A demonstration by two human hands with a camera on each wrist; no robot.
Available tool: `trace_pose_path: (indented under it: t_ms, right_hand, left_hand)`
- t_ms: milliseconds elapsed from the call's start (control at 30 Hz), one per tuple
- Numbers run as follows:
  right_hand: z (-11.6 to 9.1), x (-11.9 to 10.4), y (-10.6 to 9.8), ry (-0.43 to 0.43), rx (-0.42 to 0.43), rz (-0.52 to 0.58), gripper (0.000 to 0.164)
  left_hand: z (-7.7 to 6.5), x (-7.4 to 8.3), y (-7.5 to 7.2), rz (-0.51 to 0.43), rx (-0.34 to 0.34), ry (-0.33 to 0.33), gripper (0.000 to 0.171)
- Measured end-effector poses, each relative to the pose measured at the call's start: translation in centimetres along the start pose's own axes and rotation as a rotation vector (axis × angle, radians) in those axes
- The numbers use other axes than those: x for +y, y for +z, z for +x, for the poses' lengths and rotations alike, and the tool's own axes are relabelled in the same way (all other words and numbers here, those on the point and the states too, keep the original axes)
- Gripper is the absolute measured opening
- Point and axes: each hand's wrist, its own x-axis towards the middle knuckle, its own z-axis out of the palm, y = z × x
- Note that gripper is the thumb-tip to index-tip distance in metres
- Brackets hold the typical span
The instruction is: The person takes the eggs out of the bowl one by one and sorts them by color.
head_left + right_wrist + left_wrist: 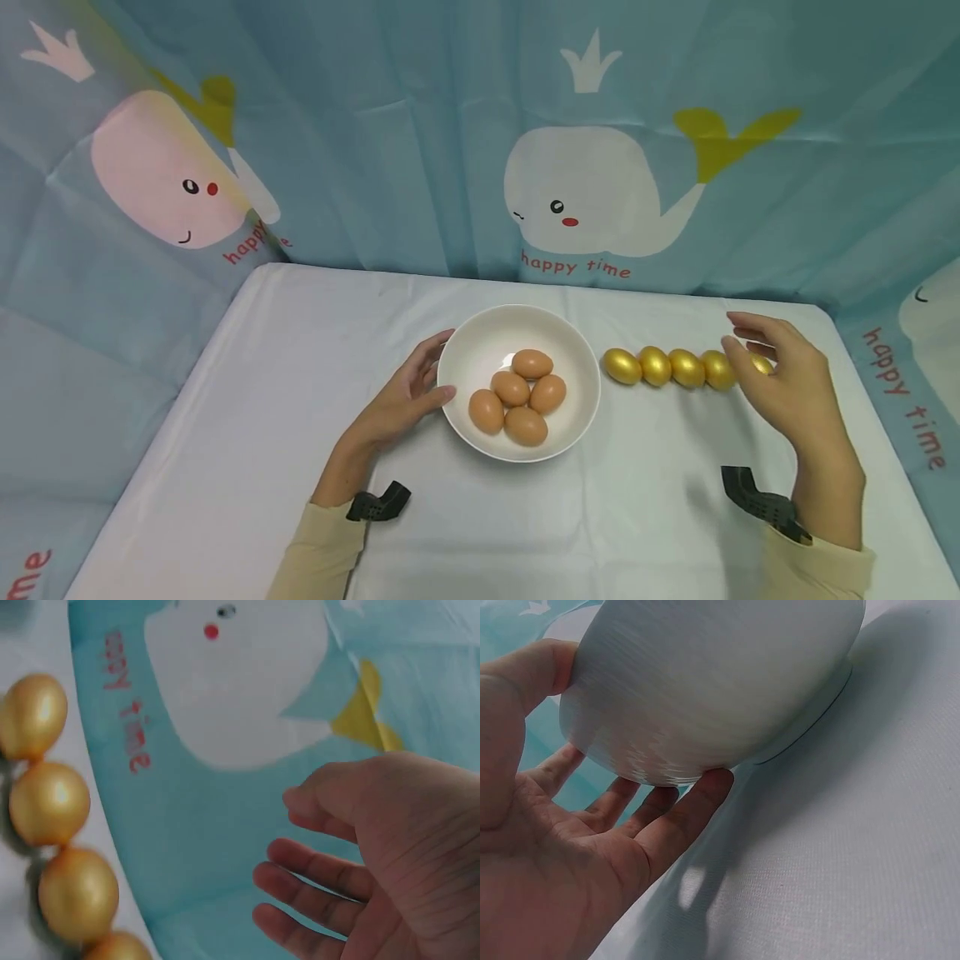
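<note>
A white bowl stands mid-table with several brown eggs clustered inside it. My left hand holds the bowl at its left side, thumb at the rim and fingers against the outer wall. In the left wrist view, those fingers touch the underside curve of the bowl. To the bowl's right, golden eggs lie in a row. Above the row's right end hovers my right hand, its fingers loosely bent and holding nothing; it partly covers the last golden egg.
A white cloth covers the table. Behind it hangs a blue curtain printed with whales, close to the table's back edge. Each wrist wears a black mount. Several golden eggs show left of the right hand in its wrist view.
</note>
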Motion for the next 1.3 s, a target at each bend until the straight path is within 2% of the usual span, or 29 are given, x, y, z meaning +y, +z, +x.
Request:
trace_pose_path:
  t_ms: [200,400,600,767,933,1100,1300]
  right_hand:
    - [1.0,-4.0,2.1,-0.250,-0.011,0.115,0.037]
    - [2.2,-7.7,4.0,-0.402,-0.130,0.112,0.039]
    - [3.4,-11.4,5.6,-0.456,-0.307,0.074,0.036]
    - [4.4,-13.4,6.5,-0.503,-0.429,-0.023,0.035]
    - [4.8,-14.5,7.7,-0.537,-0.485,-0.060,0.035]
    - [4.7,-15.6,9.0,-0.525,-0.597,-0.064,0.037]
    - [5.0,-15.8,9.6,-0.530,-0.663,-0.132,0.036]
  left_hand:
    - [0.2,0.1,-0.1,0.006,0.008,-0.006,0.079]
    - [-0.1,0.2,-0.4,0.002,0.011,-0.004,0.079]
    - [-0.1,0.2,-0.7,0.005,0.004,0.001,0.079]
    - [0.0,0.2,-0.8,0.006,0.006,0.002,0.079]
    - [-0.3,0.1,-0.9,0.005,-0.001,-0.001,0.079]
    - [-1.1,0.0,-1.2,0.012,0.008,-0.001,0.080]
    - [-0.5,-0.2,-0.4,0.008,-0.009,0.003,0.079]
